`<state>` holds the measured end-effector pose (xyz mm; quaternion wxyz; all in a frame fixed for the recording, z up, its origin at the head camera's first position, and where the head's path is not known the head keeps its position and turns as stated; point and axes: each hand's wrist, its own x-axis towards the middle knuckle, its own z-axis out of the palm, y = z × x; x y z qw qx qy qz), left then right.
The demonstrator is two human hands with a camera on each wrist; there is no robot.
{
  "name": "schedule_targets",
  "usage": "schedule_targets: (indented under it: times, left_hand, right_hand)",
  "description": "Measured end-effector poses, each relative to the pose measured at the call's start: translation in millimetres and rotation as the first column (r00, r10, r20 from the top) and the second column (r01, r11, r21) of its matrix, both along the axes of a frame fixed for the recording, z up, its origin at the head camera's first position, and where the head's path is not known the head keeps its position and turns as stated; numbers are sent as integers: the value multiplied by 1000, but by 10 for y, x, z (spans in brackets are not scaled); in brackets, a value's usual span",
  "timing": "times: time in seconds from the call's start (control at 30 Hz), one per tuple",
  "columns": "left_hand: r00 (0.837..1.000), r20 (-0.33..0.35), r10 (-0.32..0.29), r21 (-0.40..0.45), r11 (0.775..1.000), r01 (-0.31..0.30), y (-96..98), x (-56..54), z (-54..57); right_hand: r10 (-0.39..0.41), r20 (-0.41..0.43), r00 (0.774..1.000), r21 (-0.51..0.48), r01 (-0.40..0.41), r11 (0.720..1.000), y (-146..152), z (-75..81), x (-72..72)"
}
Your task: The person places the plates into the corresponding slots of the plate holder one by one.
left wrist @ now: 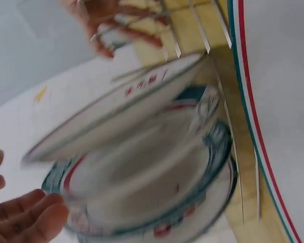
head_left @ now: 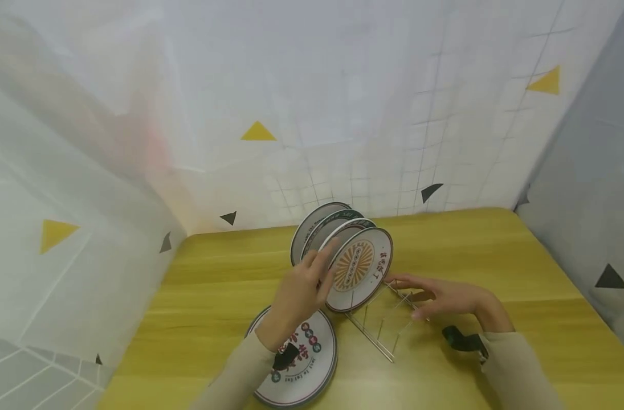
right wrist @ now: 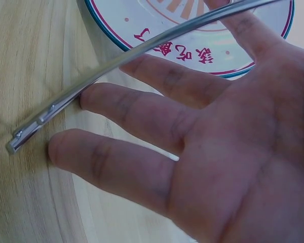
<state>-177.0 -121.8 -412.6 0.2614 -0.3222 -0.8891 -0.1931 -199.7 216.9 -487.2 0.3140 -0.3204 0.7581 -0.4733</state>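
Note:
Several round patterned plates stand tilted in a metal wire rack (head_left: pixel 370 333). The front plate (head_left: pixel 357 267) bears an orange sunburst and red characters. Beside its left edge is my left hand (head_left: pixel 297 293); in the left wrist view its fingers (left wrist: pixel 28 215) are apart and hold nothing. My right hand (head_left: pixel 452 297) is at the right side of the rack. Its fingers (right wrist: pixel 126 109) are spread next to a rack rod (right wrist: pixel 157 43), and whether they touch it I cannot tell. Under my left forearm lies a stack of plates (head_left: pixel 319 373) with red characters on top.
The yellow wood-grain table (head_left: pixel 229 267) is bounded by a pale wall (head_left: pixel 312 102) at the back and pale sheets at both sides. Yellow and dark triangles mark them. Thin rack prongs stick up in front of the standing plates.

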Motion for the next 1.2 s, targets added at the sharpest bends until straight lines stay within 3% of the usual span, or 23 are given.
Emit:
schedule_targets:
  times: [0.1, 0.17, 0.23, 0.27, 0.3, 0.33, 0.37, 0.43, 0.47, 0.53, 0.57, 0.6, 0.63, 0.73, 0.83, 0.9, 1.03, 1.2]
  left_hand:
    - [998, -44, 55, 43, 998, -53, -223, -39, 53]
    - [995, -22, 101, 69, 993, -99, -435, -114, 45]
    - [985, 81, 150, 77, 985, -156, -686, -196, 10]
    - [973, 165, 161, 71, 982, -175, -830, -232, -26]
    - [951, 260, 168, 49, 981, -187, -979, -255, -68]
    - [911, 373, 176, 18, 980, -197, -1125, -263, -115]
    - [854, 490, 172, -12, 981, -191, -1258, -260, -166]
    - [704, 689, 172, -80, 984, -162, -1489, -225, -294]
    - [626, 762, 166, -106, 986, -132, -1580, -198, -363]
    - [486, 860, 154, -127, 988, -89, -1705, -131, -479]
    - [436, 890, 135, -115, 991, -72, -1742, -100, -534]
    - [403, 907, 121, -104, 993, -63, -1768, -68, -581]
    - [383, 918, 100, -87, 995, -51, -1783, -35, -616]
    - [371, 924, 90, -78, 996, -47, -1791, 52, -680]
    - [384, 914, 133, -117, 991, -64, -1788, 113, -694]
    - [384, 911, 148, -130, 989, -72, -1784, 126, -698]
    - [388, 909, 152, -133, 988, -75, -1757, 90, -723]
    - [369, 917, 150, -135, 989, -66, -1677, 25, -742]
  right_hand:
    - [-2, -16, 1000, -13, 1, 1000, 20, 9, -29]
    - [1, -29, 1000, -18, -1, 1000, 24, 28, -57]
    - [-2, -36, 999, -15, 2, 1000, 12, 51, -80]
    - [-4, -38, 999, -12, 3, 1000, -1, 62, -90]
    - [-3, -37, 999, -9, 3, 1000, -16, 71, -99]
    - [-1, -36, 999, -8, 1, 1000, -30, 78, -105]
    - [3, -30, 1000, -8, -3, 1000, -41, 84, -108]
    - [11, -23, 1000, -5, -11, 1000, -54, 101, -105]
    - [14, -20, 1000, -3, -14, 1000, -55, 113, -101]
    - [16, -20, 1000, 0, -16, 1000, -48, 137, -90]
    - [16, -19, 1000, -1, -16, 1000, -44, 148, -85]
    - [15, -18, 1000, -3, -15, 1000, -39, 156, -80]
    - [17, -18, 1000, -10, -17, 1000, -35, 161, -76]
    - [42, -9, 999, -34, -42, 999, -50, 152, -77]
    - [64, -8, 998, -41, -64, 997, -95, 130, -96]
    - [65, -7, 998, -38, -65, 997, -119, 122, -105]
    - [52, -5, 999, -31, -53, 998, -110, 131, -113]
    - [43, -1, 999, -16, -43, 999, -27, 163, -102]
